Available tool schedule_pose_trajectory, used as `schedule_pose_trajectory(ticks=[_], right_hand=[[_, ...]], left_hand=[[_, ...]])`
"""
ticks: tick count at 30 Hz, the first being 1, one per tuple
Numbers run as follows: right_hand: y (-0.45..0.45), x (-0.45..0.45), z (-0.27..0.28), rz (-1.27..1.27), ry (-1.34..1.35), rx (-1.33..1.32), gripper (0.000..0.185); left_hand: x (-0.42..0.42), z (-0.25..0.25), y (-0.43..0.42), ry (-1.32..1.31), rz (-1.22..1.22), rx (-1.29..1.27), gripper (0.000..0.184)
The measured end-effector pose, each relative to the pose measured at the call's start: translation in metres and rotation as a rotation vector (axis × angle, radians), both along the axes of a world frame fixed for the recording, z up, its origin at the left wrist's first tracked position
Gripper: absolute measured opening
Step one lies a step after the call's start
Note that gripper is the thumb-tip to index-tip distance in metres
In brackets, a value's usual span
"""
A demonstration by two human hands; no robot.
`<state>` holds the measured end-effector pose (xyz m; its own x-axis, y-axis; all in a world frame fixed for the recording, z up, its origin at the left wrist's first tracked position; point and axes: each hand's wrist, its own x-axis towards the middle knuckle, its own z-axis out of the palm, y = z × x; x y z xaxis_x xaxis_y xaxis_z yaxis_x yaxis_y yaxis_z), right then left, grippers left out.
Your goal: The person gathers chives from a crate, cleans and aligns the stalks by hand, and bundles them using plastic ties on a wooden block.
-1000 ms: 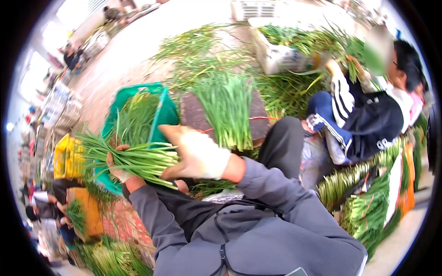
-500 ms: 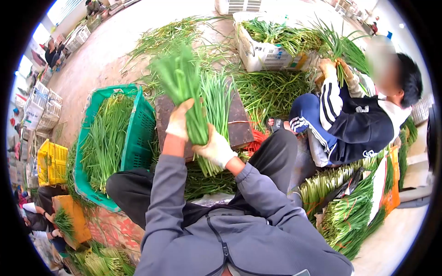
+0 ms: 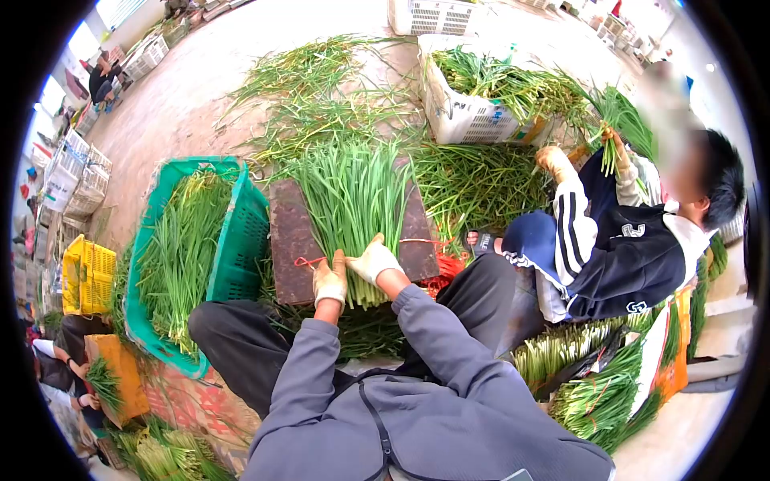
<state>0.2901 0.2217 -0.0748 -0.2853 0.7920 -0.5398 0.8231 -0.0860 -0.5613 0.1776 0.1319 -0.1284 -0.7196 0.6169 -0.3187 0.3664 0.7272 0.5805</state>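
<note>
A thick bunch of garlic chives [image 3: 353, 188] lies on a brown board [image 3: 290, 232] in front of me, leaf tips pointing away. My left hand [image 3: 330, 284], in a pale glove, grips the left side of the bunch near the stem ends. On its right side my right hand [image 3: 374, 262], also gloved, has its fingers around the stems, with the thumb on top. A red tie [image 3: 311, 261] shows on both sides of the bunch; its middle is hidden beneath the leaves.
Left of the board stands a green crate [image 3: 241, 232] of chives. A white crate [image 3: 441, 108] of chives is at the back. A co-worker [image 3: 634, 248] sits to the right, holding chives. Loose leaves [image 3: 481, 176] cover the floor; tied bundles [image 3: 597, 401] lie at lower right.
The chives that both hands held raised above the board have come down onto those lying there. My hands have moved lower, to the stem ends. The co-worker's hands have moved apart.
</note>
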Motion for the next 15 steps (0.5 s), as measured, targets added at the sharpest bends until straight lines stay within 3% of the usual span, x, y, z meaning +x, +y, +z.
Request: schedule_pose_trajectory(ticks=[3, 5, 6, 7, 10, 15], right_hand=[[-0.006, 0.027, 0.019, 0.086, 0.097, -0.014, 0.117], [-0.019, 0.052, 0.030, 0.127, 0.188, 0.198, 0.105], [-0.027, 0.061, 0.036, 0.075, 0.241, 0.195, 0.087], [-0.034, 0.068, 0.032, 0.066, 0.238, 0.195, 0.087], [-0.051, 0.077, 0.011, 0.021, 0.172, 0.375, 0.062], [-0.048, 0.071, -0.021, 0.060, 0.193, 0.276, 0.072]], left_hand=[[0.001, 0.006, 0.003, -0.216, -0.035, 0.075, 0.098], [0.002, 0.004, 0.006, -0.272, -0.037, 0.082, 0.104], [0.004, 0.018, 0.006, -0.293, -0.059, 0.050, 0.111], [0.007, 0.021, 0.006, -0.297, -0.067, 0.047, 0.111], [0.019, 0.039, 0.014, -0.212, -0.125, -0.086, 0.133], [0.041, 0.053, 0.026, -0.099, -0.170, -0.188, 0.131]])
